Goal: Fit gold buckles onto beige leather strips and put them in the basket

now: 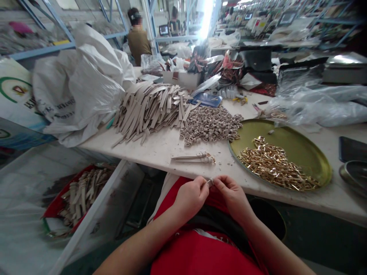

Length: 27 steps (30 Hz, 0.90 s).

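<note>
My left hand (191,195) and my right hand (231,190) meet just off the table's front edge, fingertips pinched together. Between them is a small beige strap (210,181); most of it is hidden by the fingers. On the table ahead lie a few finished-looking beige straps (192,159) with gold metal parts at their right ends. Behind these is a heap of small beige loops (210,124). A large pile of long beige straps (151,109) sits to its left. Gold buckles (275,166) are heaped on a round gold-coloured tray (308,147) at the right.
A white sack (83,76) stands at the table's left. Below it, a red-lined container (51,208) holds beige straps. A blue pad (207,100), yellow-handled tool (241,100) and plastic bags (329,103) lie farther back. A metal bowl (354,175) sits at far right. Two people are in the background.
</note>
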### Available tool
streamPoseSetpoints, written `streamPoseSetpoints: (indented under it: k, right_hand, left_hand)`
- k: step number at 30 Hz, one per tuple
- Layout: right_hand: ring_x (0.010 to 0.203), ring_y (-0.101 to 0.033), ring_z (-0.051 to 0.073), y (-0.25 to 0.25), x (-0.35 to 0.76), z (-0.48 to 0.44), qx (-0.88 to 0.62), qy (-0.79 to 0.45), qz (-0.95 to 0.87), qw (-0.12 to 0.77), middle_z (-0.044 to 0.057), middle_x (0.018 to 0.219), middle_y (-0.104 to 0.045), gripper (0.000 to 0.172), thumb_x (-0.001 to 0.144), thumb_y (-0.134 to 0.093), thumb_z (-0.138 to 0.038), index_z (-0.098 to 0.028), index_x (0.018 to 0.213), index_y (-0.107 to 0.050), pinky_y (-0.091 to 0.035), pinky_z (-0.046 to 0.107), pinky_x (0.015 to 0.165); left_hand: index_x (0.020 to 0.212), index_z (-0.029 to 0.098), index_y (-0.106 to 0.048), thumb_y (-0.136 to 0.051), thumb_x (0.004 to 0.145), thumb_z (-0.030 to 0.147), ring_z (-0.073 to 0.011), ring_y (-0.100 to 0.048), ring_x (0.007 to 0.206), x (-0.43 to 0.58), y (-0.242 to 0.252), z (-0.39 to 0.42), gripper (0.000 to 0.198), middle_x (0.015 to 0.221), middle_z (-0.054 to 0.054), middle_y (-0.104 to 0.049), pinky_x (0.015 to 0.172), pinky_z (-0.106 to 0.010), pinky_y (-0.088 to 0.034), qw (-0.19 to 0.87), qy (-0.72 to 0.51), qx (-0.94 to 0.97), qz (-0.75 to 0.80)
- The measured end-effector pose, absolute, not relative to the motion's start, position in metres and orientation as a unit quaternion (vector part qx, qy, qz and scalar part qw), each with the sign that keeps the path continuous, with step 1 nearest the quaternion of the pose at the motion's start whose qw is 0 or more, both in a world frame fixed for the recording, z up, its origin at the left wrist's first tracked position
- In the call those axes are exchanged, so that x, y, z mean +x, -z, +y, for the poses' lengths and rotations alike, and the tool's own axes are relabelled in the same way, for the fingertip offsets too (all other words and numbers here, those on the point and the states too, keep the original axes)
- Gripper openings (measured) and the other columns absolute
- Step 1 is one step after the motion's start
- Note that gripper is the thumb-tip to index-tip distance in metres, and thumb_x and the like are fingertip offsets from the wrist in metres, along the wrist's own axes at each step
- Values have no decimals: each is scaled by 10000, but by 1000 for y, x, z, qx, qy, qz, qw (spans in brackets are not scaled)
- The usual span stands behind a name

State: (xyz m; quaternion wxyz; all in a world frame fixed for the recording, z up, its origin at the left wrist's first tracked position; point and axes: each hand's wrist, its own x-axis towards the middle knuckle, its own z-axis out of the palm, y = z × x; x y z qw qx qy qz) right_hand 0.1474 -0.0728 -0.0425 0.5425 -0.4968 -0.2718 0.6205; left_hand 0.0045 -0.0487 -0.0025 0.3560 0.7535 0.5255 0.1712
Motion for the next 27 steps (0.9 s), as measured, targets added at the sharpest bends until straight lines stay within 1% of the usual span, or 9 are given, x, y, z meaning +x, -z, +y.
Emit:
streamPoseSetpoints:
  k: [4,6,8,10,12,15,20,23,27]
  right_hand:
    - [631,-573,123,44,143,-75,-485,-631,-266,543,-20,693,-633,281,623,-767,-389,-180,698,-595,-480,261,648]
    - [627,-578,124,44,145,-74,-487,-630,-262,546,-22,682,-633,285,614,-776,-375,-183,698,-583,-481,259,640]
    - [634,-590,126,43,148,-71,-480,-636,-242,554,-27,702,-641,299,603,-789,-350,-199,760,-584,-482,257,633]
    - [652,-602,124,41,149,-68,-459,-664,-215,549,-25,738,-655,320,598,-796,-327,-209,812,-590,-485,259,651]
    - [676,-611,124,41,149,-66,-435,-701,-199,529,-12,761,-668,288,614,-789,-317,-199,794,-598,-485,264,685]
    - [675,-611,118,43,146,-64,-418,-727,-192,510,-6,742,-672,232,647,-768,-311,-187,744,-598,-478,261,699]
    - [604,-573,103,50,145,-59,-420,-742,-182,489,-20,699,-645,214,681,-740,-339,-188,751,-605,-462,243,621]
    - [595,-552,92,54,146,-55,-421,-747,-185,480,-21,714,-635,210,688,-735,-336,-185,741,-600,-452,231,614]
    - [601,-559,104,56,148,-51,-431,-731,-186,496,-28,689,-626,190,721,-708,-337,-197,744,-581,-458,245,630]
  left_hand:
    - [799,176,-545,-360,881,316,-176,-583,640,7,9,-52,246,705,-46,-635,561,-251,-358,352,-162,747,541]
    - [882,173,-540,-363,876,309,-192,-602,683,7,10,-52,224,763,-62,-650,590,-261,-395,384,-168,738,530]
    - [1001,170,-509,-379,858,263,-198,-613,725,6,11,-52,215,824,-71,-654,628,-270,-428,421,-184,730,506]
    - [1104,160,-460,-389,829,201,-202,-615,750,4,12,-51,287,859,-81,-649,660,-283,-448,434,-197,729,491]
    - [1160,138,-426,-381,811,163,-210,-614,758,2,13,-49,353,872,-97,-643,674,-300,-458,428,-202,731,491]
    - [1194,121,-407,-370,818,161,-213,-614,759,1,18,-46,380,875,-109,-638,675,-310,-467,431,-202,731,488]
    - [1249,126,-373,-366,849,192,-204,-615,768,4,26,-38,405,890,-104,-637,685,-308,-469,446,-184,743,464]
    - [1271,135,-361,-359,870,216,-199,-613,782,4,30,-32,409,899,-96,-636,696,-306,-464,462,-173,736,464]
    - [1307,148,-326,-413,868,252,-176,-587,767,-1,29,-23,459,866,-64,-628,688,-284,-448,499,-181,713,458]
